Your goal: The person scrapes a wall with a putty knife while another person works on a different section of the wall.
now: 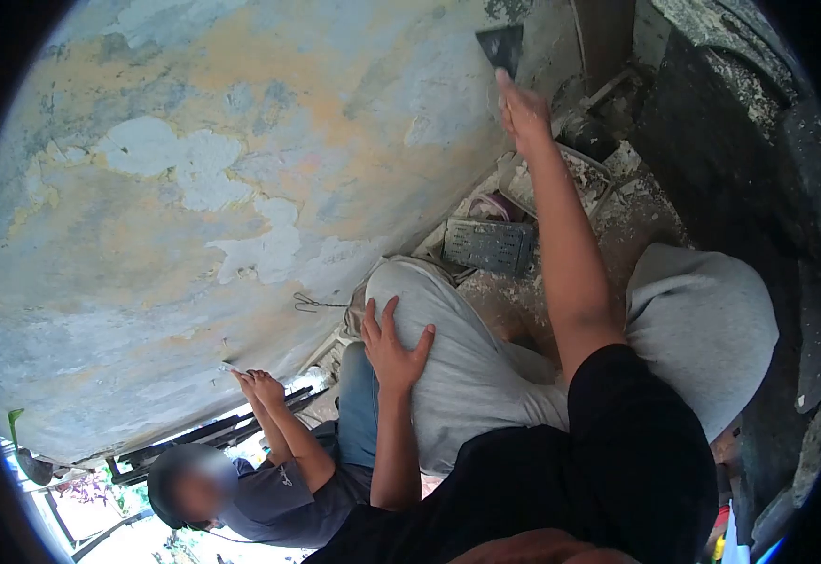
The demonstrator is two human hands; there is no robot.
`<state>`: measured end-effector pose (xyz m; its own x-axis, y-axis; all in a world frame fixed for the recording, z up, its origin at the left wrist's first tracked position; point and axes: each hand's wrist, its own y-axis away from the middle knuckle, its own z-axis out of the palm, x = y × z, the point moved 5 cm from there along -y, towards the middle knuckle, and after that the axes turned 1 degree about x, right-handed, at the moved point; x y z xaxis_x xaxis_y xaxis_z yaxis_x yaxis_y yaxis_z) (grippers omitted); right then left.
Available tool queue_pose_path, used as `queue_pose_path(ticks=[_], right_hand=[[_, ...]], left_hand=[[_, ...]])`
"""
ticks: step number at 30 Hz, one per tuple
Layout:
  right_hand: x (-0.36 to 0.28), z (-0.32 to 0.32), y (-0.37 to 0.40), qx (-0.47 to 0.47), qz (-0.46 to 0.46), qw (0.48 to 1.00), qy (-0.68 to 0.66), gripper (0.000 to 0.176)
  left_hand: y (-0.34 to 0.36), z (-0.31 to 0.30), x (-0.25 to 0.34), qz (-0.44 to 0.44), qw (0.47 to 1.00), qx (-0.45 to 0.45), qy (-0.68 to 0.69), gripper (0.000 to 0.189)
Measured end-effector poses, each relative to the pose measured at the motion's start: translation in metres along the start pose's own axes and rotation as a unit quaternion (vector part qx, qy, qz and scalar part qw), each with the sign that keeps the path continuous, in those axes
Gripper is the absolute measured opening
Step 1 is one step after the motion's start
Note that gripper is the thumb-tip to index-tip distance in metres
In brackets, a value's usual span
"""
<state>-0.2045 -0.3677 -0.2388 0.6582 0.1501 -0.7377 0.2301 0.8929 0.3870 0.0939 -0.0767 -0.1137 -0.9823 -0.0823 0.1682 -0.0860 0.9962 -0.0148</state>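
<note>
My right hand is stretched far forward and closed around a scraper. The scraper's dark, wide blade lies at the wall, near the wall's lower edge; its handle is hidden in my grip. The wall's paint is patchy and peeling, with pale bare areas and yellowish stains. My left hand rests on my knee in grey trousers, fingers spread, holding nothing.
At the left, a co-worker in a cap has both hands near the wall, around a small tool. A dark perforated plastic stool and a tray-like container sit on the debris-strewn floor. A bent wire sticks out by my knee.
</note>
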Motion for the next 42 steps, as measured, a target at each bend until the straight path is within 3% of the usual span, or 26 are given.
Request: queue_pose_path(ticks=[2,5,9,11,15,17,20,24,30,32,33,35,39,42], right_hand=[[0.046,-0.018,0.004,-0.005,0.099,0.995,0.011,0.055],[0.078,-0.028,0.011,0.037,0.140,0.989,0.030,0.056],[0.025,-0.006,0.003,0.005,0.106,0.994,-0.016,0.059],[-0.015,0.013,-0.002,-0.025,0.074,0.992,-0.101,0.059],[-0.015,0.019,-0.006,-0.035,0.073,0.988,-0.128,0.058],[0.025,0.014,0.006,-0.010,0.154,0.984,-0.088,0.058],[0.048,0.015,0.030,-0.004,0.181,0.980,-0.078,0.059],[0.018,0.013,0.014,-0.004,0.208,0.974,-0.094,0.058],[-0.028,-0.006,-0.022,0.043,0.038,0.982,-0.179,0.043],[-0.011,-0.013,-0.008,0.146,-0.073,0.986,-0.040,0.042],[0.014,-0.009,-0.005,0.144,-0.070,0.986,-0.041,0.042],[0.030,-0.002,0.012,0.240,-0.305,0.905,0.172,0.053],[0.042,0.029,0.036,0.171,-0.204,0.945,0.189,0.053],[0.046,0.022,-0.008,0.150,-0.100,0.982,0.054,0.045]], left_hand=[[-0.004,-0.001,0.005,-0.004,1.000,-0.002,-0.001,0.075],[-0.003,0.001,0.007,-0.008,1.000,-0.011,-0.006,0.074],[-0.006,-0.001,0.010,-0.022,0.999,-0.023,-0.012,0.074],[-0.005,0.002,0.006,-0.017,1.000,-0.019,-0.010,0.074],[-0.007,0.002,0.004,-0.006,1.000,-0.009,-0.002,0.075],[-0.009,0.002,0.006,-0.005,1.000,-0.009,-0.003,0.075],[-0.009,0.003,0.010,0.000,1.000,-0.012,-0.005,0.074],[-0.010,0.001,0.014,0.004,1.000,-0.020,-0.011,0.074],[-0.007,0.002,0.008,-0.003,1.000,-0.016,-0.010,0.074],[-0.009,0.000,0.010,-0.004,1.000,-0.015,-0.011,0.074],[-0.007,-0.001,0.010,-0.003,1.000,-0.019,-0.012,0.074],[-0.006,0.000,0.009,-0.002,1.000,-0.020,-0.013,0.074],[-0.005,0.000,0.008,-0.002,1.000,-0.020,-0.019,0.073],[-0.003,-0.001,0.004,0.007,1.000,-0.011,-0.008,0.073]])
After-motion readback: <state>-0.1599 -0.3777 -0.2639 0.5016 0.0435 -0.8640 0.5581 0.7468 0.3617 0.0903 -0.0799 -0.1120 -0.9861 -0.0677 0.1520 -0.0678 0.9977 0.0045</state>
